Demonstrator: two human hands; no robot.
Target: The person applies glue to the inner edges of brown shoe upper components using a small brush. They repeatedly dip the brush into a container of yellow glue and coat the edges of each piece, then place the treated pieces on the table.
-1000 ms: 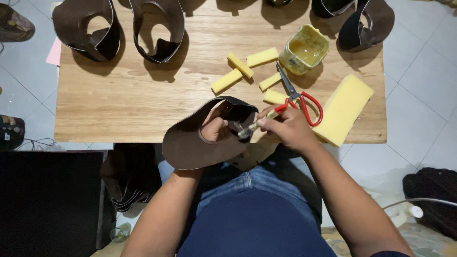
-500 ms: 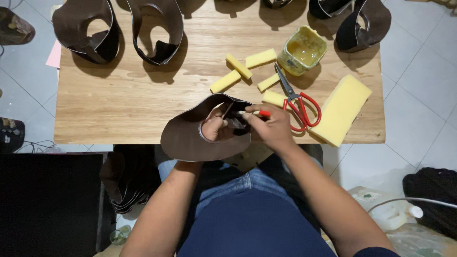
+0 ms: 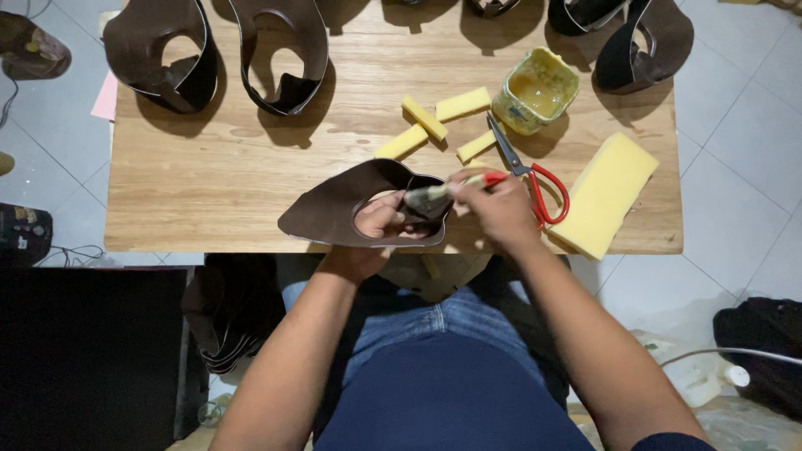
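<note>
Bright overhead light, soft shadows below objects (floor dimmer), sharp focus.

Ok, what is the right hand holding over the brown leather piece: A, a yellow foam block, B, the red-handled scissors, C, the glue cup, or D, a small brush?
D: the right hand holds a small brush with its bristles at the brown leather piece, while the red-handled scissors lie on the table.

no packages, labels, signs or screens visible
</note>
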